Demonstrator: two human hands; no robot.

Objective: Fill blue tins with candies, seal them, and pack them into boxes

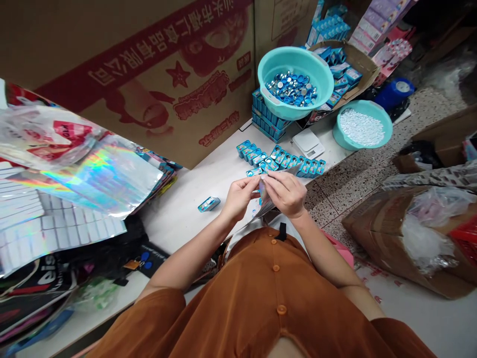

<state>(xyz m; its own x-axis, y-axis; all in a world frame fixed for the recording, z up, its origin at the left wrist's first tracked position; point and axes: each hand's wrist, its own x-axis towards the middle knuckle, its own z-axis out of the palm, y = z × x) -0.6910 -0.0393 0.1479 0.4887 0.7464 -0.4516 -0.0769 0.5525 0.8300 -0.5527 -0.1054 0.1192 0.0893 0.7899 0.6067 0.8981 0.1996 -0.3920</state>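
In front of my body, over the table's front edge, a thin shiny sheet [265, 201] is seen nearly edge-on. My right hand [286, 193] is closed on its upper part, thumb and fingers pressed together. Close against it, my left hand [241, 198] makes a pinch at the sheet's top edge; whether it grips the sheet or a small piece is hidden. Just beyond my hands stand rows of small blue boxes [285, 158] with rounded openings on top. A single blue box [209, 204] lies apart, left of my left hand.
On the white table [175, 219] is a small white scale [309, 143]. A turquoise basin [270, 102] of blue-and-silver caps rests on stacked boxes; another basin [341, 136] holds white pieces. Holographic sheets [108, 174] lie left, a large carton [149, 89] stands behind, and an open carton [383, 233] sits right.
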